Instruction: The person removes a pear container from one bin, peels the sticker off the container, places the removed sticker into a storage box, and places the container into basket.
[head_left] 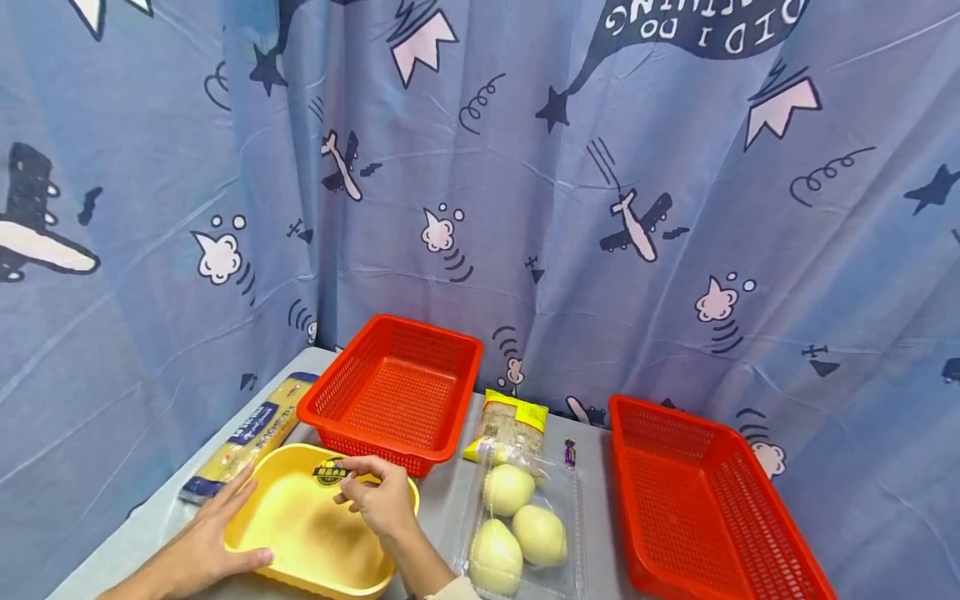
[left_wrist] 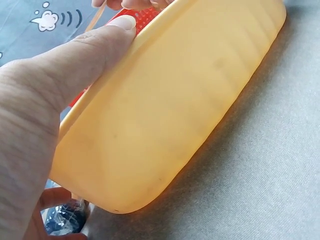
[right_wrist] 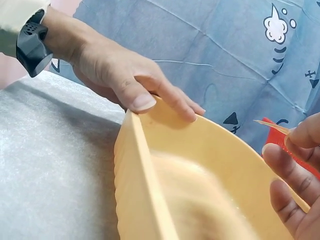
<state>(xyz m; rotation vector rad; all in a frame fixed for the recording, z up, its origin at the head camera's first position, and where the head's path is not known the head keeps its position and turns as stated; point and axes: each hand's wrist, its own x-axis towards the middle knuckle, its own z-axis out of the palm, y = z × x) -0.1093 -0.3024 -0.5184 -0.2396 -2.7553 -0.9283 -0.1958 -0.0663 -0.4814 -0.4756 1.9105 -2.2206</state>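
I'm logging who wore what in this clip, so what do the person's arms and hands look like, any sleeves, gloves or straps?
Both hands are bare, no gloves or rings visible. The left hand has a black strapped device at the wrist, next to a pale cream cuff. The right hand shows a light cream sleeve edge at the forearm. Fingernails are short and unpainted.

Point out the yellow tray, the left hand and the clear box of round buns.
yellow tray (head_left: pixel 300 533): head view, bare inner floor.
left hand (head_left: pixel 206 542): head view, back of the hand at the tray's near-left rim.
clear box of round buns (head_left: pixel 573 500): head view, right lid edge.
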